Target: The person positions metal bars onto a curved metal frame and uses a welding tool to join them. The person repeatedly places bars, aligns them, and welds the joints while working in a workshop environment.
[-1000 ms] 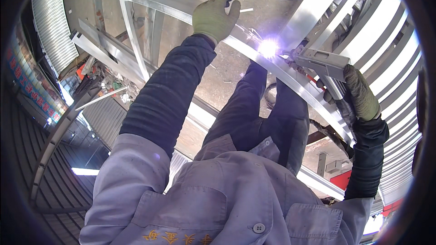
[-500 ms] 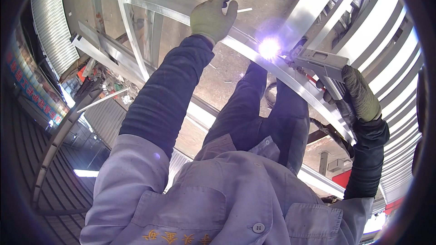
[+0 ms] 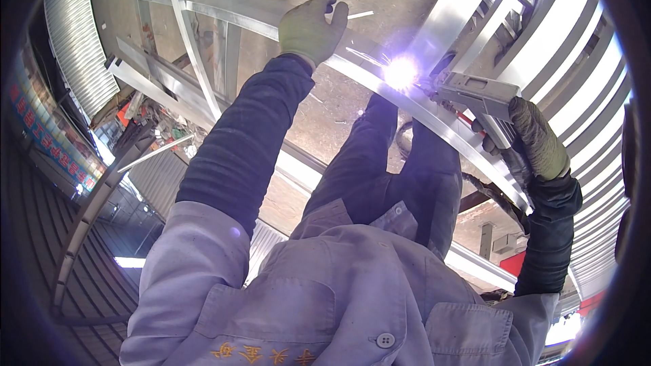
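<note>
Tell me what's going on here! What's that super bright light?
A person's right hand, in a dull green work glove, grips a boxy grey handheld tool. At its tip, a dazzling white-violet glow with thin sparks shines at a long, flat silver metal bar. The left hand, gloved in green too, is at the same bar, farther left; whether it grips the bar is hard to tell. Long, pale metal slats spread out on the right.
</note>
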The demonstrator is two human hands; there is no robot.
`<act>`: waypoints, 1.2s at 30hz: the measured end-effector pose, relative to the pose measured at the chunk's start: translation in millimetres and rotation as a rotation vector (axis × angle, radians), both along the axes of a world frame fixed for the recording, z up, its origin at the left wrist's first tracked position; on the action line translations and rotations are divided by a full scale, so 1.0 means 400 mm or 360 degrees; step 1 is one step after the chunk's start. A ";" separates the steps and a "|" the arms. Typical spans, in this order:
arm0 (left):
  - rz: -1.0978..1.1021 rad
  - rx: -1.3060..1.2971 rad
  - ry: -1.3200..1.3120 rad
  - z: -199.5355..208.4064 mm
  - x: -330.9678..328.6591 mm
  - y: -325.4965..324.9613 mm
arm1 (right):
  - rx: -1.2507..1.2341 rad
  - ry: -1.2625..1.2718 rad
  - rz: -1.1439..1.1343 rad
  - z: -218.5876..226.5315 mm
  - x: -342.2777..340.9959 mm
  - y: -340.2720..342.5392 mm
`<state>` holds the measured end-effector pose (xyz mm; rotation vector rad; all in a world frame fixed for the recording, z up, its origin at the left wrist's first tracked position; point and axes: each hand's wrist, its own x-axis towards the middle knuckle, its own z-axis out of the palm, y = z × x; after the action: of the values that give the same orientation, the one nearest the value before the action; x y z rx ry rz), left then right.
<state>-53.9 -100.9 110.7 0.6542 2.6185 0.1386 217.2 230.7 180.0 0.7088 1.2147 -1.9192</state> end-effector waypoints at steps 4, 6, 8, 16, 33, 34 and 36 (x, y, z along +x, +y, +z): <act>0.0023 -0.0048 -0.0027 0.005 0.001 0.004 | -0.0047 -0.0075 -0.0056 0.001 0.004 -0.002; -0.0008 0.0029 0.0047 -0.006 0.002 -0.004 | -0.0031 -0.0101 -0.0149 0.002 0.012 -0.013; -0.0012 0.0016 0.0048 -0.012 0.001 -0.008 | -0.0015 -0.0081 -0.0163 0.002 0.014 -0.016; 0.0020 -0.0035 0.0014 -0.005 -0.001 -0.004 | -0.0136 -0.0022 0.0045 -0.009 0.009 0.020; 0.0074 -0.0131 -0.0075 0.002 -0.003 0.003 | -0.0009 -0.0077 -0.0092 0.013 0.026 0.006; 0.0067 -0.0136 -0.0071 0.002 -0.003 0.006 | -0.0009 -0.0082 -0.0066 0.015 0.025 0.011; 0.0053 -0.0148 -0.0059 -0.001 -0.006 0.002 | -0.0017 -0.0101 0.0013 0.032 0.006 0.025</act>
<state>-56.3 -100.0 110.2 0.5707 2.5839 0.0384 219.7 240.6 192.8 0.7521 1.1661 -1.8811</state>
